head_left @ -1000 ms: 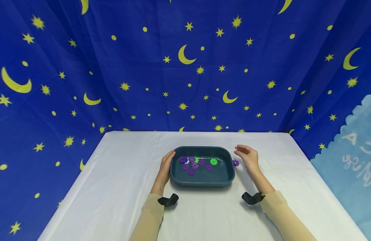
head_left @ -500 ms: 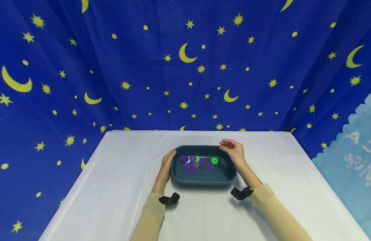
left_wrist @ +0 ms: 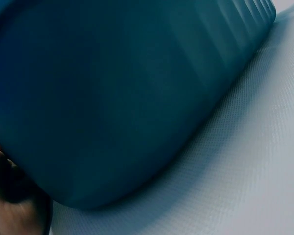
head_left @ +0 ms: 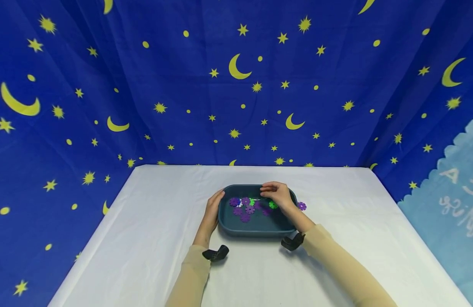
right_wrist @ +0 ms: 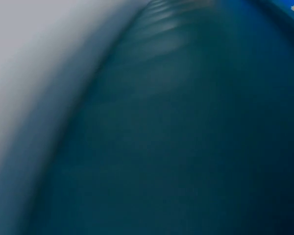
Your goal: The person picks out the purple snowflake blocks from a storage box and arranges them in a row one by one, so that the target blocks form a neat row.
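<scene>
A dark teal plastic basin [head_left: 255, 234] stands on the white-covered table. Toward its left and middle lie several flat, notched, flower-shaped discs, mostly purple [head_left: 245, 218], with green [head_left: 273, 205] and blue-white ones among them. My left hand [head_left: 211, 211] rests along the basin's left end, fingertips at the rim; the left wrist view has part of this hand [left_wrist: 14, 215] low beside the basin wall. Over the basin's right half is my right hand [head_left: 281, 198], fingers slightly bent and nothing visible in them. One purple disc [head_left: 302, 206] sits outside, just right of the basin.
White cloth [head_left: 163, 204] covers the table on both sides of the basin. A blue star-and-moon curtain [head_left: 182, 85] hangs behind and at the sides. A light blue panel [head_left: 451, 213] with lettering is at the right. Each wrist carries a black camera mount [head_left: 216, 253].
My right hand has moved left, from beside the outside purple disc to over the basin. That disc remains on the table. My left hand has stayed at the basin's left end.
</scene>
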Demonstrator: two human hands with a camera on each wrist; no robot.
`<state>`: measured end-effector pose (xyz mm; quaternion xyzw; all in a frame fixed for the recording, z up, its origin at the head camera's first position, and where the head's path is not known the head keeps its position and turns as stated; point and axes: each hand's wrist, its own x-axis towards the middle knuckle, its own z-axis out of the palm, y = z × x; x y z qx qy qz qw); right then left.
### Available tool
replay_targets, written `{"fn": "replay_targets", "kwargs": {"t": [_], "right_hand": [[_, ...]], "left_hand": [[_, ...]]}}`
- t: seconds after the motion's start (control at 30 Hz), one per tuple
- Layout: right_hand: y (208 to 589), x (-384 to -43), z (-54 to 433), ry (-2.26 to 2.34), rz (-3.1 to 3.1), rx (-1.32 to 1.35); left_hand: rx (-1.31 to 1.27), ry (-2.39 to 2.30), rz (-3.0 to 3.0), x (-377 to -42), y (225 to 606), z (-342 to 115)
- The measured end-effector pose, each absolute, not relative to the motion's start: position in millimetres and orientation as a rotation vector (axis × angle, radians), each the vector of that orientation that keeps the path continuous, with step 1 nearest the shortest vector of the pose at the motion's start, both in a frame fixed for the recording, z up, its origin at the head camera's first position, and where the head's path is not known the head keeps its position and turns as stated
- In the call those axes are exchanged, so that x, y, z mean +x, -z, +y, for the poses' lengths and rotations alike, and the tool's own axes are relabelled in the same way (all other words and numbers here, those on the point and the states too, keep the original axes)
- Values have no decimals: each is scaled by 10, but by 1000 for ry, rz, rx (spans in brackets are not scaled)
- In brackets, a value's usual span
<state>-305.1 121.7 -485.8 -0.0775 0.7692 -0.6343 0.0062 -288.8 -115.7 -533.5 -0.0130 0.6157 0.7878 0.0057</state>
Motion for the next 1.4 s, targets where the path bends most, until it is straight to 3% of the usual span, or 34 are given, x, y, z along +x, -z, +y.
{"fn": "replay_targets", "kwargs": {"t": [0.37, 0.8, 1.4], "right_hand": [[4956, -3089, 1131, 1643, 2623, -333], [4948, -3061, 1092, 1385, 2647, -245], [4991, -3049, 1140, 1187, 2793, -659]], "left_hand": [[-57, -2498, 1900, -2903, 5373, -1181], [-35, -2473, 1926, -2910, 5356, -1178], [-29, -2475, 1922, -2904, 5379, -1148]]}}
